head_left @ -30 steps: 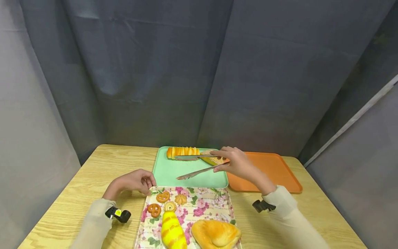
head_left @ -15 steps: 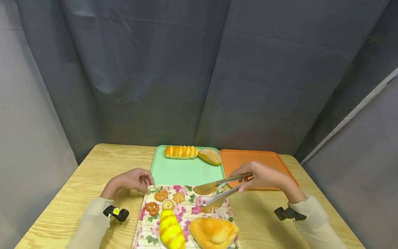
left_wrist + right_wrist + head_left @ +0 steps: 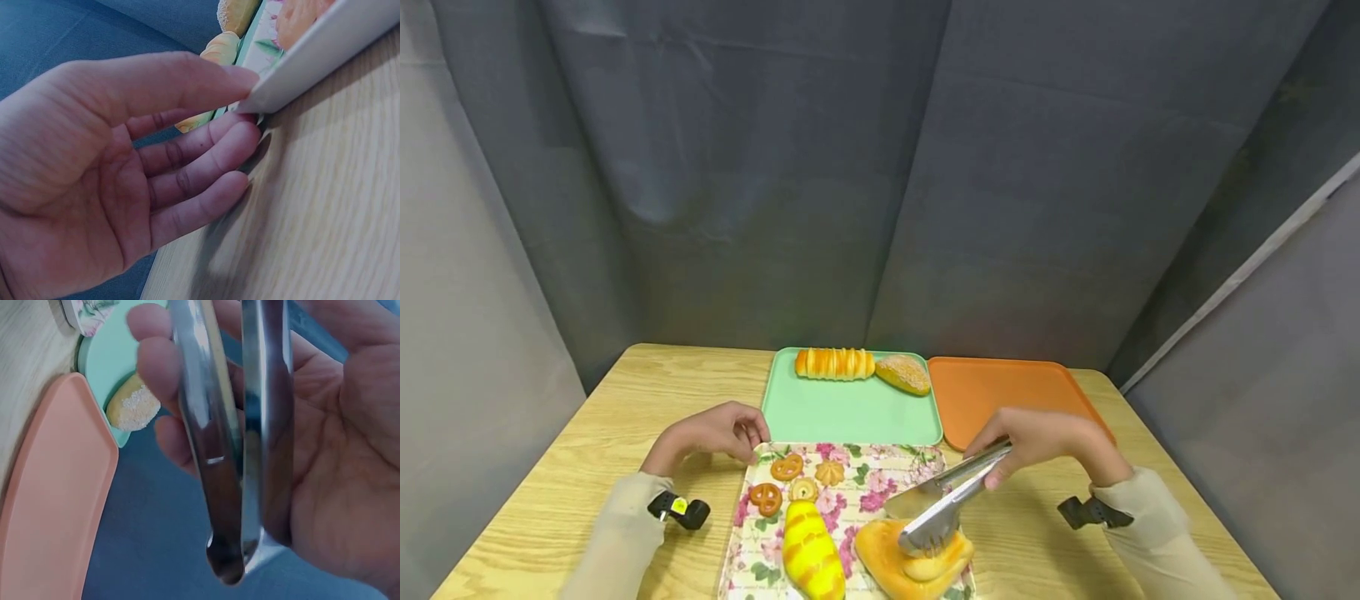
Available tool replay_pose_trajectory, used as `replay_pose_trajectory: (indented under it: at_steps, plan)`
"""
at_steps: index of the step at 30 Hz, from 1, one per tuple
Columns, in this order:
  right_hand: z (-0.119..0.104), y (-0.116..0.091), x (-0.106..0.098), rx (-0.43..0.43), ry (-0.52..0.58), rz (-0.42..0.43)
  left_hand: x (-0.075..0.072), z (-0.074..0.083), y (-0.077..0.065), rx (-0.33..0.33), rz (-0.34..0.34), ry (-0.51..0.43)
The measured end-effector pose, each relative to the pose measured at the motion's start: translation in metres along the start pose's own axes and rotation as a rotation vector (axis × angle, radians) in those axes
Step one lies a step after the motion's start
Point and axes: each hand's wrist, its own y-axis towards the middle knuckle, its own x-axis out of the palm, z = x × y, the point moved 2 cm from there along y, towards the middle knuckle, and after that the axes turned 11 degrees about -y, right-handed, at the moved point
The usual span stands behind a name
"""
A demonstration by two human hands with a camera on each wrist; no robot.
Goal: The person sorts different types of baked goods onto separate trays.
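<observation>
My left hand (image 3: 718, 432) pinches the floral tray (image 3: 865, 500) at its far left corner; if that hold loosens, the tray could skid, I'd guess. Pretzels (image 3: 765, 499) on its left part, yellow loaf (image 3: 811, 550) nearer me; a sideways swing of the tongs (image 3: 947, 508) might knock the loaf. Green tray (image 3: 842, 417) beyond, striped roll (image 3: 835, 364) and crumbed bread (image 3: 902, 374) along its far edge. Folded bread (image 3: 883, 558) on the floral tray's near right, tongs spread over it, contact unclear. Main risk: rounded top, so tips catching only the fold could slip; squeezing hard might dent it. My right hand (image 3: 1037, 442) grips the tongs. Orange tray (image 3: 1011, 396) beyond it, right of the green one. Surface: pale wood-grain table (image 3: 647, 383). Room: dark grey curtain (image 3: 737, 208) behind, lighter panels (image 3: 467, 208) either side.
</observation>
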Motion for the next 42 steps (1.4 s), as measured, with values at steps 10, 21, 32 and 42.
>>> replay_pose_trajectory:
  at_steps: [10,21,32,42]
  plan:
    - [0.009,0.012,0.007,-0.028,0.072,-0.072,0.0,0.001,0.0,-0.001,0.0,0.009]
    - [0.01,0.013,0.004,0.065,0.104,0.03,-0.001,0.002,0.001,-0.005,0.008,0.001]
    - [0.014,0.01,-0.007,0.059,0.012,0.166,-0.002,0.0,0.0,-0.01,0.009,-0.007]
    - [0.022,0.014,-0.019,0.239,0.016,0.354,-0.001,0.0,0.001,-0.014,0.011,0.006]
